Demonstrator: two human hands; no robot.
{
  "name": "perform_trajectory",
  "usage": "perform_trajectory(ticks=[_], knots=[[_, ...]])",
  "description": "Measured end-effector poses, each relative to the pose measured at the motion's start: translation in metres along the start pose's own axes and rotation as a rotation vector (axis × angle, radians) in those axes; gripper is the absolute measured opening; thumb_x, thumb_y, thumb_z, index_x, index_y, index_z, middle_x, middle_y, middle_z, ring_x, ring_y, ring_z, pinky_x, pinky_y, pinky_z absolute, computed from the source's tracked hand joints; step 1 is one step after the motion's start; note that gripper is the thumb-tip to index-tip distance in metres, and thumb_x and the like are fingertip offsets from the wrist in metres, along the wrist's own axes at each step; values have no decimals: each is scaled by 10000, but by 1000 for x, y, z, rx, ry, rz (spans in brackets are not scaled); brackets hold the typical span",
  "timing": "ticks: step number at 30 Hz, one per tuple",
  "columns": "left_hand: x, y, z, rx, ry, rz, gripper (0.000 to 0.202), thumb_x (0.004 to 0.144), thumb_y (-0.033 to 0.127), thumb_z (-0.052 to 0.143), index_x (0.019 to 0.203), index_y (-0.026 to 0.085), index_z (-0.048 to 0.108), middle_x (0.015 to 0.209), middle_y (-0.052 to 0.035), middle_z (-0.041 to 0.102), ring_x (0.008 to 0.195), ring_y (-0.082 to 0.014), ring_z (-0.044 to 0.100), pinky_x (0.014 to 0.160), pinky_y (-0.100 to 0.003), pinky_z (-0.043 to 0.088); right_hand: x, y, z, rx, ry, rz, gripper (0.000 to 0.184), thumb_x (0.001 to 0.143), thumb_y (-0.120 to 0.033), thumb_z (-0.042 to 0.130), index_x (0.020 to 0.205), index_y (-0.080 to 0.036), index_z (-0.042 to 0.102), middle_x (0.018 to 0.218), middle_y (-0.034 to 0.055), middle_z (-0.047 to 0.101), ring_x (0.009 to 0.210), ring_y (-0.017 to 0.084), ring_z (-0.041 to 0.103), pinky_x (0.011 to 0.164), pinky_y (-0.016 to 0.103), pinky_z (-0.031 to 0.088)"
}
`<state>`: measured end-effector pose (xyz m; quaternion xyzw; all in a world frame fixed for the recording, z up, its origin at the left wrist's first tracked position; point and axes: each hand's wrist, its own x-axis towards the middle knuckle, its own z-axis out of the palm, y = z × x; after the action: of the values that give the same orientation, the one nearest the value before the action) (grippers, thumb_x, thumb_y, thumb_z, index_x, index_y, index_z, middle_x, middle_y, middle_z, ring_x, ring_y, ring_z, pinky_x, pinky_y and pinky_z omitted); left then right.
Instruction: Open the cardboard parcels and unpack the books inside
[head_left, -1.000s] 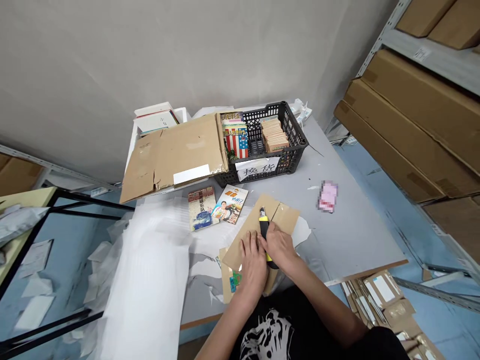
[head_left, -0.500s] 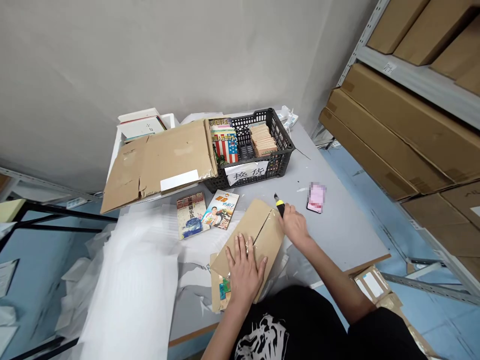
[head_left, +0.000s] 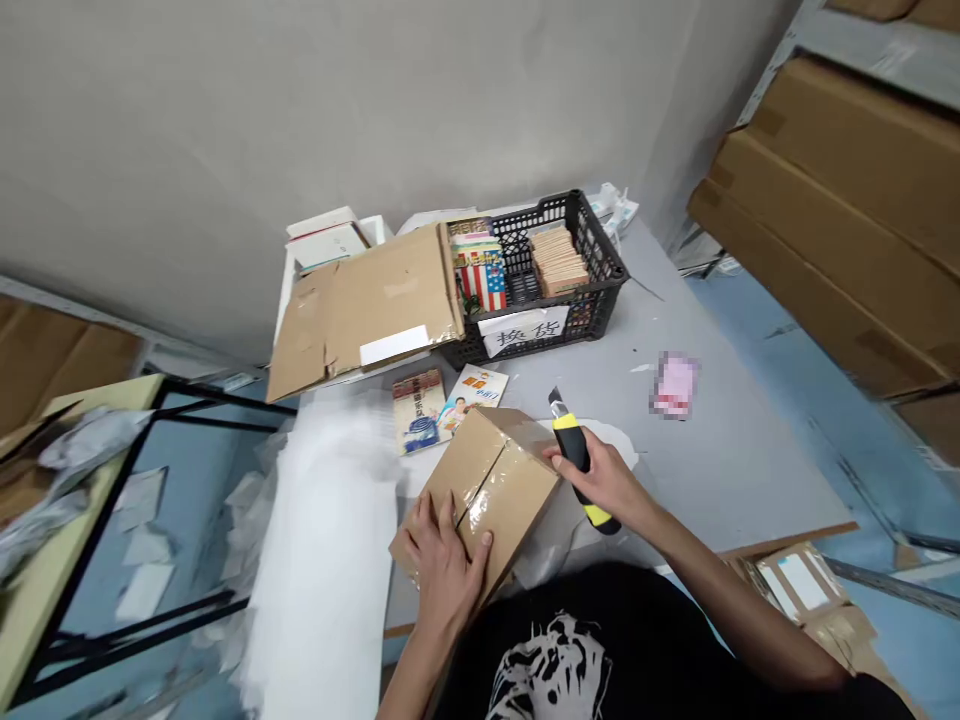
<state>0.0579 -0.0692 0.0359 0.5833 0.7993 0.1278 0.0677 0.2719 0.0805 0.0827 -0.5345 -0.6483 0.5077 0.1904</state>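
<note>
The left hand (head_left: 442,565) lies flat on a taped cardboard box (head_left: 480,490), fingers (head_left: 424,525) spread, pinning it to the table (head_left: 720,470) — the right hand (head_left: 607,480) clenches a yellow-and-black utility knife (head_left: 574,455), blade out, just beside the box.

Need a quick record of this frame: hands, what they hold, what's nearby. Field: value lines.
left hand: the left hand, spread on a cardboard box
right hand: the right hand, gripping a yellow-and-black utility knife, tip pointing up
box: clear tape along its top seam
nearby: two paperback books, a black plastic crate holding books, a flattened cardboard sheet
surface: grey table, white foam sheet at its left
</note>
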Motion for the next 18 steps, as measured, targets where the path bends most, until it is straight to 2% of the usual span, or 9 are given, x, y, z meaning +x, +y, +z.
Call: perform_trajectory(ticks=[2, 4, 6, 8, 11, 13, 15, 18], knots=[[16, 0, -11, -45, 45, -97, 640, 887, 474, 390, 1418, 133, 283, 1442, -206, 301, 1371, -309, 251, 1078, -543, 254, -10, -15, 20, 6, -67, -34, 196, 792, -294, 558, 977, -231, 573, 909, 38, 721, 844, 205, 670, 737, 296, 488], [35, 1, -13, -74, 40, -151, 663, 873, 506, 411, 1421, 159, 277, 1402, -176, 378, 1319, -300, 338, 1053, -512, 295, -15, -21, 42, -13, -145, -24, 194, 768, -289, 573, 952, -228, 580, 832, 33, 718, 767, 206, 671, 667, 286, 487], [50, 0, -7, -59, -33, -146, 611, 855, 529, 438, 1360, 189, 384, 1305, -144, 502, 1218, -301, 447, 1012, -505, 317, -16, -16, 62, -33, -220, 4, 194, 745, -295, 593, 923, -221, 582, 762, 27, 702, 710, 206, 662, 608, 279, 475], [55, -2, 1, -14, -93, -121, 501, 846, 532, 462, 1225, 209, 515, 1171, -108, 600, 1107, -290, 518, 980, -495, 316, -15, -3, 73, -3, -286, 47, 186, 735, -302, 599, 897, -217, 564, 706, 14, 677, 669, 195, 652, 576, 270, 466], [53, -10, 9, 39, -101, -128, 406, 845, 523, 478, 1062, 196, 581, 1030, -87, 647, 1013, -270, 546, 938, -459, 318, -15, 24, 71, 180, -404, 171, 197, 774, -343, 556, 908, -219, 482, 568, -47, 579, 516, 151, 597, 501, 253, 452], [51, -15, 9, 43, -101, -142, 388, 853, 519, 472, 1026, 189, 577, 976, -80, 650, 975, -260, 551, 912, -437, 324, -18, 39, 63, 336, -456, 271, 240, 807, -391, 518, 950, -230, 409, 502, -110, 466, 390, 113, 495, 421, 233, 415], [52, -19, 9, 32, -99, -150, 359, 873, 500, 451, 1013, 191, 568, 958, -71, 647, 964, -250, 550, 909, -423, 318, -24, 48, 55, 457, -483, 326, 309, 814, -434, 520, 998, -245, 357, 548, -131, 436, 347, 78, 412, 373, 214, 383], [55, -21, 11, 12, -88, -175, 310, 906, 452, 411, 994, 191, 554, 949, -63, 639, 961, -239, 544, 915, -410, 309, -33, 48, 51, 526, -534, 288, 381, 827, -452, 532, 1103, -246, 368, 666, -101, 489, 391, 55, 424, 401, 208, 402]])
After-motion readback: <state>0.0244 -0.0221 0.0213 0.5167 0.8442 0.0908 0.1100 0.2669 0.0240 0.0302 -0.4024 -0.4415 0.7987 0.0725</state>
